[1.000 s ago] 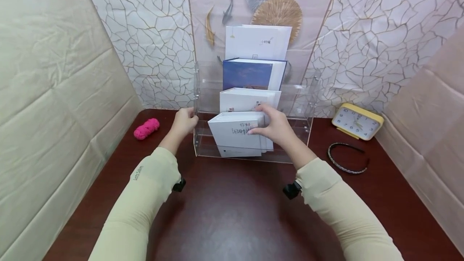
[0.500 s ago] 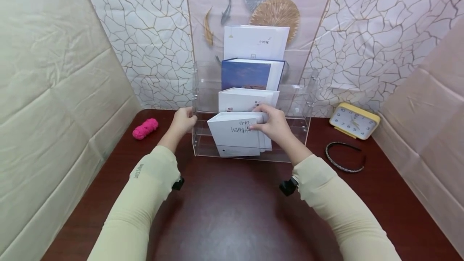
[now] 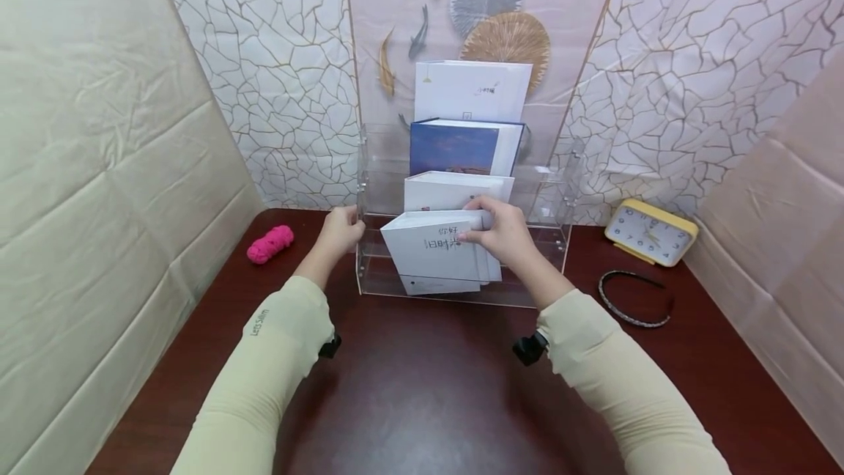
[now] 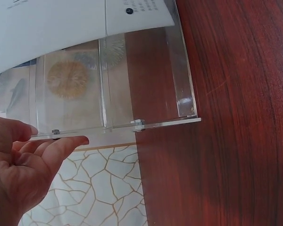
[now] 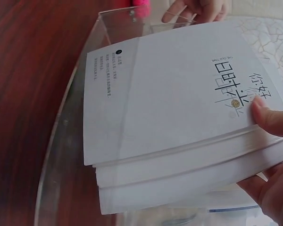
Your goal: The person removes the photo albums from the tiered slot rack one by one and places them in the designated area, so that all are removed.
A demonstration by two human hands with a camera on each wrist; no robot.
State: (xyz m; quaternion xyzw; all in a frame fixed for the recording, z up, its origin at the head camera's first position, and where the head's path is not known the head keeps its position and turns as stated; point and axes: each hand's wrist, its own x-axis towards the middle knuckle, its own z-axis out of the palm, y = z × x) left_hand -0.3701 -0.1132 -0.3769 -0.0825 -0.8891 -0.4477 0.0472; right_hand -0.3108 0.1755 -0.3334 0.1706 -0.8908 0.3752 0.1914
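Note:
A clear acrylic rack (image 3: 543, 244) stands in tiers at the back of the table. My left hand (image 3: 341, 232) grips its left side panel (image 4: 155, 125), with the thumb on the inner face and fingers outside. In the front tier, a thick white book (image 3: 431, 251) with black Chinese characters leans to the left. My right hand (image 3: 504, 233) holds its upper right edge, thumb on the cover (image 5: 179, 89) and fingers behind. Behind it rise another white book (image 3: 431, 195), a blue-covered book (image 3: 453, 146) and a white book (image 3: 455, 90) at the top.
On the dark red wooden table (image 3: 422, 387), a pink yarn skein (image 3: 270, 244) lies left of the rack. To the right are a yellow alarm clock (image 3: 650, 233) and a dark headband (image 3: 626, 310). Fabric-covered walls (image 3: 99, 189) enclose the sides and back.
The head view has shifted slightly, so the rack sits a little lower in it. Both hands keep their holds, and the front book stays in the front tier.

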